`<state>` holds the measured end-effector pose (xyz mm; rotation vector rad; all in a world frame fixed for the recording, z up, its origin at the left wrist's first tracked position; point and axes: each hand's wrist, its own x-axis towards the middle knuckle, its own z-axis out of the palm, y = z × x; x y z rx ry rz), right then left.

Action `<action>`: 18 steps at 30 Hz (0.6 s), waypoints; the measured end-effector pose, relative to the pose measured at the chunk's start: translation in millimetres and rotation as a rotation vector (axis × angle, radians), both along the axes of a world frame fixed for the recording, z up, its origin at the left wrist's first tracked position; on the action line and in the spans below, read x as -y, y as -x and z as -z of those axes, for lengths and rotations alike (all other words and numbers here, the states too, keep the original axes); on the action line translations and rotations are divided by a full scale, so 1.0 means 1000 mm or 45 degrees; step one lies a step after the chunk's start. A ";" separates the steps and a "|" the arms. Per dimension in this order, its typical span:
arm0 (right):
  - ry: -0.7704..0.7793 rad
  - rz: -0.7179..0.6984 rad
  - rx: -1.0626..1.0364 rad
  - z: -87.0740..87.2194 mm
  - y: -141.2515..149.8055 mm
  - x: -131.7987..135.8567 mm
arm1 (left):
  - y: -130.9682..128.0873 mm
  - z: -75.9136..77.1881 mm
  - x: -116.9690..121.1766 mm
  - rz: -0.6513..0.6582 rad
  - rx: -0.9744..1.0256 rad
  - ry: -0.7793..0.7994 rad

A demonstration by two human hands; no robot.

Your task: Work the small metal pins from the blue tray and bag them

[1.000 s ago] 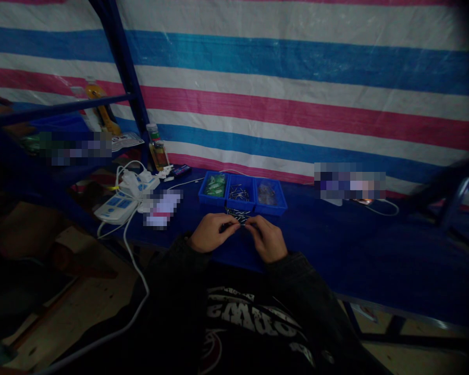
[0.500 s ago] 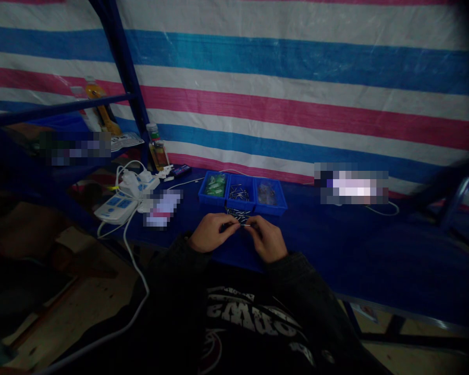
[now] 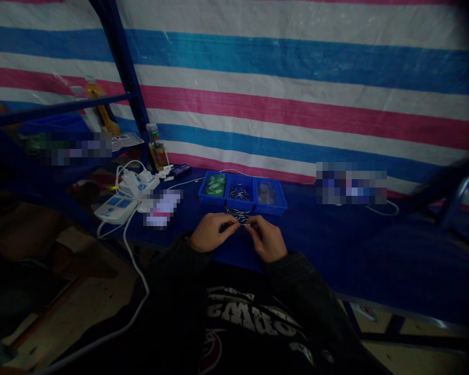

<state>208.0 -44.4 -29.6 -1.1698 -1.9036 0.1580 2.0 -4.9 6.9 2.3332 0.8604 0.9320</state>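
My left hand (image 3: 214, 233) and my right hand (image 3: 269, 240) are close together over the blue table, each closed in a pinch. Between their fingertips is a thin, shiny metal rod (image 3: 245, 225), held level. Its ends are hidden by my fingers. Just beyond the hands lies a loose pile of similar thin dark and silver pieces (image 3: 239, 212). Behind the pile, three blue bins stand side by side. The left bin (image 3: 212, 200) has green pieces in it, the middle bin (image 3: 240, 203) thin metal pieces, and the right bin (image 3: 271, 209) small clear pieces.
White power strips (image 3: 117, 208) with plugs and cables sit to the left, beside a blurred phone (image 3: 163, 209). A bottle (image 3: 157, 148) stands by the blue frame post (image 3: 135, 112). Another blurred device (image 3: 352, 186) is at the back right, before a striped sheet (image 3: 297, 104).
Both hands and the rod hold almost the same place. The blurred device at the back right has turned from bright to darker.
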 end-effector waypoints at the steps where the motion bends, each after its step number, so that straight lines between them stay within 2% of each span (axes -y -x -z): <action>1: 0.000 -0.001 0.004 0.000 0.000 0.000 | 0.000 0.000 0.000 0.004 -0.001 0.001; 9: 0.056 0.019 -0.003 -0.003 -0.001 0.000 | 0.001 -0.001 0.000 0.010 -0.003 0.002; 18: 0.104 -0.003 -0.012 0.000 -0.001 -0.001 | 0.000 0.001 -0.001 0.002 -0.016 0.009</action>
